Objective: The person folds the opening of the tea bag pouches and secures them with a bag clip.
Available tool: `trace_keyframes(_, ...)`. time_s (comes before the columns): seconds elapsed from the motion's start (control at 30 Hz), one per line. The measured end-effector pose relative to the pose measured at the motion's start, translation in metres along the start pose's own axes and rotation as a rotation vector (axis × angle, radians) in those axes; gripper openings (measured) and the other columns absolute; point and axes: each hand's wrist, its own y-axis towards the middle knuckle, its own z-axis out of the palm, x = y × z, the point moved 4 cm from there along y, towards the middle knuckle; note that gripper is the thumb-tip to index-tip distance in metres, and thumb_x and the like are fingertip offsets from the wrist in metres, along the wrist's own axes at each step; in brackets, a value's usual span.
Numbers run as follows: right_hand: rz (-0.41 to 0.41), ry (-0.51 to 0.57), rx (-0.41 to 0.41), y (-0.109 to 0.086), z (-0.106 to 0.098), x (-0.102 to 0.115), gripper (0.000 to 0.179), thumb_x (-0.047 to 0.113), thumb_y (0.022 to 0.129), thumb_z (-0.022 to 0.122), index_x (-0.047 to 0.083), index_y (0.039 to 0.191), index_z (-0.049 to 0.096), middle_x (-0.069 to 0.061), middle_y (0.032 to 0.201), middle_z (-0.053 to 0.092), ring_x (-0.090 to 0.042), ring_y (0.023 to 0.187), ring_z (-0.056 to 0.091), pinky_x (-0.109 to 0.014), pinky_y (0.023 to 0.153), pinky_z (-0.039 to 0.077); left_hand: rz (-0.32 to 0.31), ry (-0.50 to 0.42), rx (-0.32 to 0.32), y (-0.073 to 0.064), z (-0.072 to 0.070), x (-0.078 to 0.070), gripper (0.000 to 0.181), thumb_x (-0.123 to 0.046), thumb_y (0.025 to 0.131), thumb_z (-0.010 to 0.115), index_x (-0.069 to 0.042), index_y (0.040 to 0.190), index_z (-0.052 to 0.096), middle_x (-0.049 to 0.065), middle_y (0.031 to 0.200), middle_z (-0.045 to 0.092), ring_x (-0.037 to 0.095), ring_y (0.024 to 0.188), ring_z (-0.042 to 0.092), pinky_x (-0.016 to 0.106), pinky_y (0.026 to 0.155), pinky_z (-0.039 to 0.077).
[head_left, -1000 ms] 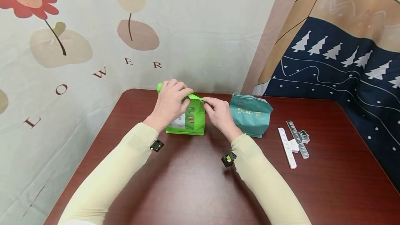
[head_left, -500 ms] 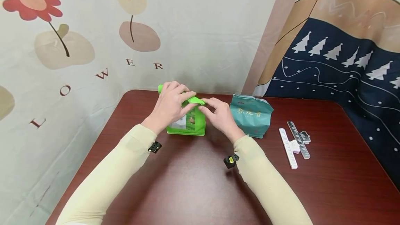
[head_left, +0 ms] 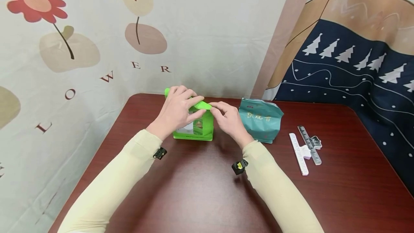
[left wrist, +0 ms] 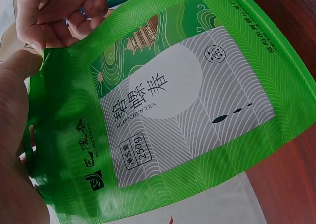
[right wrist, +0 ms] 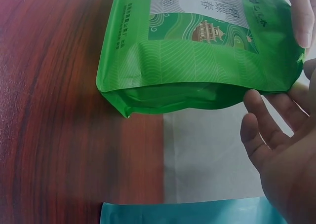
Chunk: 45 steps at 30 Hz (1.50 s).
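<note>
A green tea bag (head_left: 208,127) stands upright at the back of the table. Its front label, readable in the left wrist view, says Biluochun Tea. My left hand (head_left: 174,110) grips the folded top edge, thumb in front and fingers over the back. At the bag's upper right corner, my right hand (head_left: 227,118) pinches the fold between thumb and fingers. In the right wrist view the right hand (right wrist: 289,135) has its other fingers loosely bent beside the bag's gusset.
A teal bag (head_left: 260,121) with gold characters stands just right of my right hand. Further right on the table (head_left: 200,186) lie a white ruler-like clip (head_left: 298,154) and a clear one (head_left: 308,145), side by side. A printed cloth (head_left: 210,28) hangs behind the table.
The bag's top flap is turned further toward me and shows wider. My left thumb has straightened along the front of the fold. The right hand still pinches the corner.
</note>
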Motion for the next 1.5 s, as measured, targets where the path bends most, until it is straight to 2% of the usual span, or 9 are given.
trace_keyframes(0.2,-0.025,-0.037,-0.04,0.0003,0.0,0.0017,0.026,0.014,0.101,0.058,0.007,0.116,0.078,-0.007,0.106,0.077,-0.021,0.084,0.065,-0.034,0.076,0.052,0.001,-0.002,0.0,0.0003,-0.0008,-0.0015,0.033,-0.037,0.091,0.078,-0.011,0.111,0.079,0.007,0.1,0.07,0.029,0.095,0.057,0.049,0.091,0.04)
trace_keyframes(0.47,-0.009,-0.081,-0.09,0.0015,0.0002,0.0055,0.029,0.007,0.094,0.057,0.01,0.112,0.081,-0.004,0.103,0.078,-0.017,0.072,0.059,-0.029,0.066,0.047,-0.022,-0.033,-0.006,0.0001,-0.0026,-0.0023,0.026,-0.028,0.101,0.064,-0.01,0.111,0.08,0.008,0.1,0.07,0.03,0.096,0.057,0.05,0.093,0.04)
trace_keyframes(0.67,-0.015,-0.109,-0.126,0.0012,0.0006,0.007,0.032,0.007,0.091,0.055,0.01,0.109,0.082,-0.005,0.1,0.078,-0.017,0.065,0.056,-0.029,0.062,0.043,-0.024,-0.033,-0.003,0.0001,-0.0024,-0.0018,0.026,-0.028,0.101,0.063,-0.011,0.11,0.08,0.007,0.099,0.07,0.029,0.095,0.057,0.049,0.094,0.04)
trace_keyframes(1.03,-0.016,-0.097,-0.117,0.0016,0.0013,0.0062,0.028,0.01,0.094,0.058,0.009,0.109,0.081,-0.006,0.1,0.078,-0.019,0.072,0.062,-0.03,0.067,0.048,-0.016,-0.019,0.002,-0.0009,-0.0022,-0.0016,0.021,-0.025,0.097,0.069,-0.012,0.11,0.08,0.006,0.099,0.07,0.029,0.095,0.056,0.049,0.093,0.04)
trace_keyframes(1.3,-0.004,-0.096,-0.106,0.0021,0.0011,0.0062,0.02,0.015,0.096,0.067,0.007,0.109,0.08,-0.008,0.106,0.078,-0.023,0.087,0.071,-0.039,0.078,0.056,0.001,-0.004,0.015,-0.0014,-0.0023,-0.0025,0.017,-0.023,0.095,0.074,-0.014,0.108,0.079,0.005,0.1,0.07,0.029,0.095,0.056,0.049,0.092,0.04)
trace_keyframes(1.5,0.004,-0.096,-0.093,0.0033,0.004,0.0052,0.018,0.015,0.097,0.068,0.007,0.109,0.079,-0.009,0.106,0.078,-0.023,0.087,0.07,-0.041,0.079,0.056,-0.004,-0.004,0.012,-0.001,-0.0032,-0.0031,0.014,-0.02,0.092,0.078,-0.014,0.104,0.078,0.005,0.098,0.069,0.028,0.093,0.056,0.048,0.09,0.04)
